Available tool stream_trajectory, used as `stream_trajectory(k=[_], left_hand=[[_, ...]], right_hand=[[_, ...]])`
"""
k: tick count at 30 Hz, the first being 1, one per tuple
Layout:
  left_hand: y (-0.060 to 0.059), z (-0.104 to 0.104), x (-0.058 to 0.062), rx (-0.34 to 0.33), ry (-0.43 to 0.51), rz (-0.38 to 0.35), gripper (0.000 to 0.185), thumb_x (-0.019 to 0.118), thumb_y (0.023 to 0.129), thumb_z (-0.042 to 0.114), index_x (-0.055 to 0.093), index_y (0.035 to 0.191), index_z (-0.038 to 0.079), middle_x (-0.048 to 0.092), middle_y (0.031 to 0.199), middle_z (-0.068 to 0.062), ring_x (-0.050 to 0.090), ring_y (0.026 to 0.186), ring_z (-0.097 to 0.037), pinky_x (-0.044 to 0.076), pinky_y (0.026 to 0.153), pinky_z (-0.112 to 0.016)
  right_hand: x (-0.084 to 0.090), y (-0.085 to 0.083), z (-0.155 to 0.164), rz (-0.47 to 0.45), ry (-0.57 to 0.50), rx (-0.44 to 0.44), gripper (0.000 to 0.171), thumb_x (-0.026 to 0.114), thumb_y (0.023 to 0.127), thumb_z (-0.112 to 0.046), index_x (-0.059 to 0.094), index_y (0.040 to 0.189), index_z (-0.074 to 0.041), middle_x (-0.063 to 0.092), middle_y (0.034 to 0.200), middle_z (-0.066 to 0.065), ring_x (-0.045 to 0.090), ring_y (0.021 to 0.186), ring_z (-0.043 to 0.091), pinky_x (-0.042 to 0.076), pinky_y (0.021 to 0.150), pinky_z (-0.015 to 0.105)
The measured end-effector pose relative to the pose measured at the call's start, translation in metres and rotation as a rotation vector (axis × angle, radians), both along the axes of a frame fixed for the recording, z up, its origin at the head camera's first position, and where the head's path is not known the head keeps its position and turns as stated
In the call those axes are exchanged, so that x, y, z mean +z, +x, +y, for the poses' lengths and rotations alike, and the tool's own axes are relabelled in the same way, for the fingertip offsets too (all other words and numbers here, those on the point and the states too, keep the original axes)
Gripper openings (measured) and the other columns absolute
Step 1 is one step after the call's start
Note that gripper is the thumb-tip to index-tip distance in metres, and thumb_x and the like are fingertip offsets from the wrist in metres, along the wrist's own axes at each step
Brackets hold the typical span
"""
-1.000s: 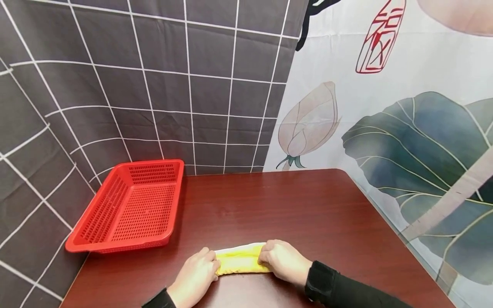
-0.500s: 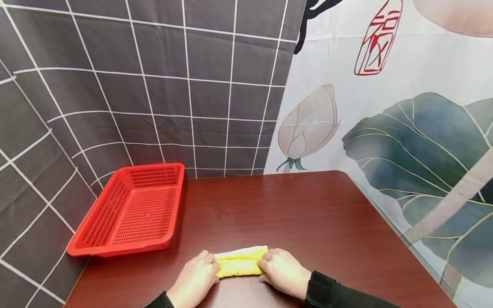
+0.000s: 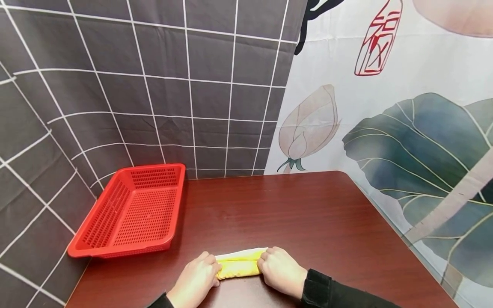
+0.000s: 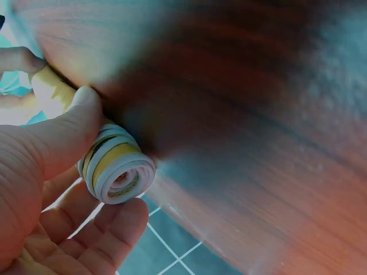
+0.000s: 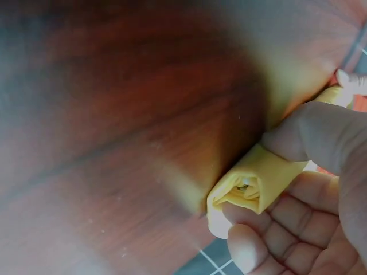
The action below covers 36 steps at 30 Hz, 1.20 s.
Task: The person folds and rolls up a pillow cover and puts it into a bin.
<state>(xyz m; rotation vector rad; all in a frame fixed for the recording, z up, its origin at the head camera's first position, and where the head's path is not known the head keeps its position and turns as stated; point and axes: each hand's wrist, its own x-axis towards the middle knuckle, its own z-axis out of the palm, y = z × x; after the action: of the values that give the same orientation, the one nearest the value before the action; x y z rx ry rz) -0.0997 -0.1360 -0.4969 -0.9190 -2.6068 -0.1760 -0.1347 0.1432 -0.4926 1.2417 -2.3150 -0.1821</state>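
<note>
A yellow cloth with white edging (image 3: pixel 239 266) lies rolled into a short bundle near the front of the table, a white strip showing along its far side. My left hand (image 3: pixel 197 276) grips the left end, and my right hand (image 3: pixel 283 271) grips the right end. In the left wrist view the cloth's coiled end (image 4: pixel 123 175) shows layered white and yellow turns, with the thumb on one side and fingers on the other. The right wrist view has the folded yellow end (image 5: pixel 246 189) between thumb and curled fingers.
A red plastic basket (image 3: pixel 175 214) with perforated walls stands at the table's back left. The reddish-brown table (image 3: pixel 292 214) reaches back to a grey grid-patterned curtain (image 3: pixel 212 98). A white hanging with printed lotus (image 3: pixel 308 124) borders the right side.
The cloth has become a thicker, narrower roll. The right hand has shifted a little and now covers the far right corner that showed half a second ago. The left hand keeps its hold.
</note>
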Motion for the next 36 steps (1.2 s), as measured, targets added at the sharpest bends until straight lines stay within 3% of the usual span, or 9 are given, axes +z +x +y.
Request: stream_trajectory(k=[10, 14, 21, 26, 30, 33, 36], left_hand=[[0.002, -0.001, -0.001, 0.005, 0.022, 0.047, 0.026, 0.095, 0.067, 0.020, 0.072, 0.077, 0.020, 0.062, 0.080, 0.009, 0.053, 0.080, -0.012, 0.047, 0.067, -0.022], [0.003, 0.000, 0.000, 0.002, 0.044, 0.021, 0.022, 0.093, 0.070, 0.019, 0.072, 0.078, 0.021, 0.065, 0.081, 0.010, 0.055, 0.081, -0.011, 0.048, 0.068, -0.022], [0.006, 0.000, -0.002, -0.023, 0.064, 0.037, 0.023, 0.092, 0.069, 0.024, 0.070, 0.078, 0.022, 0.067, 0.081, 0.013, 0.054, 0.082, -0.009, 0.046, 0.071, -0.020], [0.006, 0.000, -0.003, -0.021, 0.074, 0.053, 0.024, 0.092, 0.068, 0.023, 0.070, 0.079, 0.021, 0.066, 0.080, 0.013, 0.055, 0.081, -0.009, 0.046, 0.070, -0.020], [0.007, 0.001, -0.005, -0.036, 0.061, 0.089, 0.027, 0.092, 0.068, 0.022, 0.067, 0.077, 0.020, 0.064, 0.079, 0.011, 0.053, 0.080, -0.010, 0.044, 0.069, -0.020], [0.006, 0.002, -0.008, -0.055, 0.045, 0.154, 0.030, 0.092, 0.066, 0.022, 0.064, 0.076, 0.020, 0.062, 0.077, 0.010, 0.052, 0.078, -0.010, 0.042, 0.070, -0.020], [0.006, 0.003, -0.009, -0.053, 0.042, 0.199, 0.033, 0.093, 0.064, 0.021, 0.063, 0.077, 0.020, 0.062, 0.077, 0.010, 0.053, 0.078, -0.011, 0.043, 0.070, -0.021]], right_hand=[[0.008, 0.012, 0.008, -0.110, 0.031, 0.052, 0.024, 0.079, 0.085, -0.014, 0.058, 0.076, -0.020, 0.057, 0.071, -0.010, 0.045, 0.065, 0.007, 0.035, 0.061, 0.021], [0.011, 0.009, 0.009, -0.248, 0.052, 0.036, 0.024, 0.076, 0.089, -0.012, 0.057, 0.078, -0.021, 0.057, 0.071, -0.011, 0.038, 0.064, 0.005, 0.033, 0.061, 0.018], [0.021, -0.006, 0.012, -0.740, 0.059, -0.077, 0.026, 0.072, 0.096, -0.007, 0.055, 0.080, -0.019, 0.047, 0.071, -0.012, 0.038, 0.065, 0.004, 0.037, 0.065, 0.020], [0.031, -0.024, 0.009, -0.921, 0.025, -0.109, 0.021, 0.072, 0.098, -0.009, 0.061, 0.082, -0.016, 0.051, 0.072, -0.013, 0.043, 0.064, 0.002, 0.041, 0.065, 0.020], [0.034, -0.032, 0.005, -1.068, -0.041, -0.216, 0.025, 0.074, 0.095, -0.005, 0.064, 0.076, -0.017, 0.057, 0.070, -0.014, 0.048, 0.055, -0.001, 0.047, 0.060, 0.018], [0.036, -0.033, -0.001, -1.098, -0.053, -0.308, 0.027, 0.076, 0.091, -0.001, 0.065, 0.072, -0.017, 0.061, 0.068, -0.010, 0.051, 0.049, 0.002, 0.047, 0.055, 0.020], [0.037, -0.034, -0.009, -1.062, -0.019, -0.392, 0.028, 0.078, 0.091, -0.004, 0.065, 0.070, -0.016, 0.061, 0.065, -0.006, 0.050, 0.048, 0.006, 0.043, 0.052, 0.022]])
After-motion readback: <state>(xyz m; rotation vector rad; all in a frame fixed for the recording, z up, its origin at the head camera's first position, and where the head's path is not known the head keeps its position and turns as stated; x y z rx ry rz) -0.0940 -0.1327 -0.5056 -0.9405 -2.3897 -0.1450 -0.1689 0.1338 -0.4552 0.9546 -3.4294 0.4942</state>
